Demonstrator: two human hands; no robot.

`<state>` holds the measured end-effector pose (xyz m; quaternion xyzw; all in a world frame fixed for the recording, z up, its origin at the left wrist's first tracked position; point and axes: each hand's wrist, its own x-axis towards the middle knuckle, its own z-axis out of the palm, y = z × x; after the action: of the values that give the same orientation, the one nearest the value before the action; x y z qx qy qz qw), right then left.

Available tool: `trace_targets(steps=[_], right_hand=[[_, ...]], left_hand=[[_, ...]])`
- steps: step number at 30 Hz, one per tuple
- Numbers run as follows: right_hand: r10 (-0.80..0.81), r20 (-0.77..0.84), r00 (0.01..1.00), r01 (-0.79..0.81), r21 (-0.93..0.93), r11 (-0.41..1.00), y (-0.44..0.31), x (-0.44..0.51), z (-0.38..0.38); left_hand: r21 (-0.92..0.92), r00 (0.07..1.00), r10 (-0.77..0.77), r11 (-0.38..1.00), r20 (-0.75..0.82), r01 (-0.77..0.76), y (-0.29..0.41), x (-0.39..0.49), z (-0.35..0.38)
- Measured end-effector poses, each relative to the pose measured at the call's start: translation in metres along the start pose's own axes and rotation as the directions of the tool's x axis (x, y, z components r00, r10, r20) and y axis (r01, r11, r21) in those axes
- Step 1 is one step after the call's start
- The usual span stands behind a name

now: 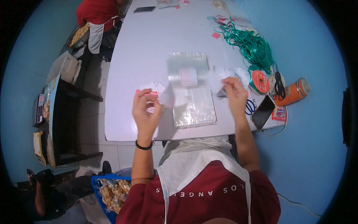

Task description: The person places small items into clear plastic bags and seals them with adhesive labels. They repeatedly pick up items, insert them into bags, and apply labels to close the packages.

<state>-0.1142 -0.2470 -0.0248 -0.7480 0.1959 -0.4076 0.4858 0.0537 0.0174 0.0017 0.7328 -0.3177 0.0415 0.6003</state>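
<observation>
My left hand (146, 112), with a dark beaded bracelet on its wrist, pinches a thin paper slip (167, 98), blurred by motion. Under and behind that hand lies a pile of red-and-white printed paper labels (156, 87). Over at the right, my right hand (236, 95) has its fingertips close together at some white printed papers (221, 73); whether it grips one is unclear. Between my hands lies a stack of clear plastic bags (194, 107). Just beyond it is another clear bag (188, 60), with a pale paper slip (188, 77) on it.
Right of the white table (156, 36) lie green ribbon (251, 47), a ribbon spool (259, 82), black-handled scissors (279, 85), a phone (263, 112) and an orange container (292, 92). A blue crate (96, 193) of bagged food stands lower left, near a person (47, 193). Another person (98, 14) works top left.
</observation>
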Motion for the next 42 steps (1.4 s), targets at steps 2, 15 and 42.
trace_targets(steps=[2, 15, 42], right_hand=[[-0.113, 0.021, 0.993, 0.113, -0.33, 0.937, 0.011, 0.016, -0.021], [-0.023, 0.467, 0.884, 0.059, -0.064, 0.996, -0.034, -0.001, 0.036], [-0.017, 0.665, 0.747, 0.379, -0.405, 0.832, -0.007, -0.024, -0.01]], left_hand=[[-0.078, 0.997, -0.059, 0.995, -0.039, 0.056, -0.01, 0.006, -0.014], [0.254, 0.822, 0.42, 0.808, 0.383, -0.531, 0.007, -0.04, 0.05], [0.337, 0.832, 0.165, 0.859, 0.53, -0.386, -0.033, -0.023, 0.067]])
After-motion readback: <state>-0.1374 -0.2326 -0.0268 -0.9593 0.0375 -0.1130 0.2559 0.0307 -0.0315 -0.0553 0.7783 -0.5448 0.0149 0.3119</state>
